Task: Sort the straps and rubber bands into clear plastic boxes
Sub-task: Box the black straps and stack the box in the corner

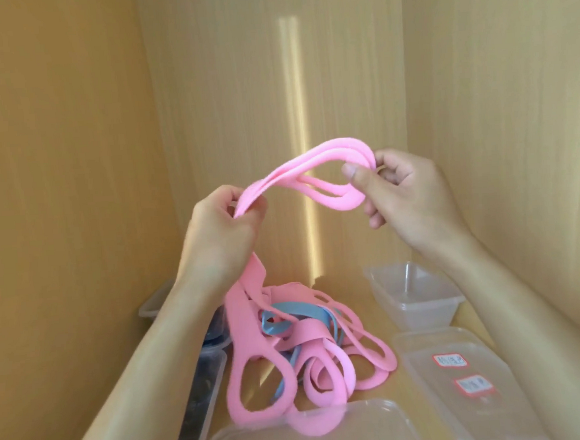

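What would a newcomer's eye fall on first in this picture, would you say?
The pink strap held up in mid-air at the centre stands out first, gripped by the left hand at one end and pinched by the right hand at the other. Below it lies a tangled pile of pink and blue straps, with an empty clear box to its right.

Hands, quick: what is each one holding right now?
Left hand: closed, gripping one end of the pink strap.
Right hand: closed, pinching the same strap's looped end.

Matt pink foam straps (pixel 299 181), glossy clear plastic boxes (pixel 414 293), wood-grain walls (pixel 69 132)
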Motion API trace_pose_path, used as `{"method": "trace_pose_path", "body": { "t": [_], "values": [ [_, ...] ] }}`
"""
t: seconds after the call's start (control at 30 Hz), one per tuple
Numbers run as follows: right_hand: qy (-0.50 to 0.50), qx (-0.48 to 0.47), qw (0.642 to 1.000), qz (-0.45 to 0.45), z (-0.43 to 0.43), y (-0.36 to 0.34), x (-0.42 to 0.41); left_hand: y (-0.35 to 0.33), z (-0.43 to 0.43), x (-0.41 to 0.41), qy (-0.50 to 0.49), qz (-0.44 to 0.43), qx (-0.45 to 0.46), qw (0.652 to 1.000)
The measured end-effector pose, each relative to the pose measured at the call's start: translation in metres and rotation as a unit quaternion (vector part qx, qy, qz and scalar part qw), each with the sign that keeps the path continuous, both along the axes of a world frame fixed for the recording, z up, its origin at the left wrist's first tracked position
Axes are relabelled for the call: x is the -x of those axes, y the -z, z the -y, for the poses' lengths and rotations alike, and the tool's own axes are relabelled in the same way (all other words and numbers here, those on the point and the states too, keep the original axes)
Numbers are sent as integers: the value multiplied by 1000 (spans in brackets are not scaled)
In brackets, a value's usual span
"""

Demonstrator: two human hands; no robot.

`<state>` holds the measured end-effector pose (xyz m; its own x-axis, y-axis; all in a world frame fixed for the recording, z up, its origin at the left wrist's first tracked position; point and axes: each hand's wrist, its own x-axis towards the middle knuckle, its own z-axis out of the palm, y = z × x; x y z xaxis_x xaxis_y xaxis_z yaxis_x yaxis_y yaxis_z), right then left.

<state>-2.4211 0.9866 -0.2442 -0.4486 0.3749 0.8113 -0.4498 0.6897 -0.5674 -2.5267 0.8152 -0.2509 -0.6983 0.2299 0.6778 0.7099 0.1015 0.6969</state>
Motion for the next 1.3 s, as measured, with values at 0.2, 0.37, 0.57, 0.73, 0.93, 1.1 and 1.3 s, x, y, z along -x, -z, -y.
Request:
{"method": "trace_pose_path", "body": {
  "t": [0.2, 0.37, 0.57, 0.73, 0.93, 1.1, 1.3],
  "values": [
    [49, 78, 994, -50, -7, -3, 2, 10, -11, -10, -25, 19, 279, 960],
    [66, 119, 987, -90, -16, -9, -3, 12, -16, -20, -22, 46, 352, 935],
    [84, 120, 982, -121, -23, -11, -7, 2, -10, -20, -94, 27, 377, 921],
    [77, 98, 987, -104, -18, -12, -5, -14, 11, -12, -176, -39, 245, 953],
    [56, 79, 994, -45, -18, -7, -2, -17, 9, -11, 11, 17, -35, 999],
    [60, 77, 993, -71, -15, -7, -4, -13, 4, -10, 46, -11, -94, 994],
    [56, 81, 988, -122, -9, -10, -8, -11, -2, -24, 104, -83, -107, 985]
  ]
}}
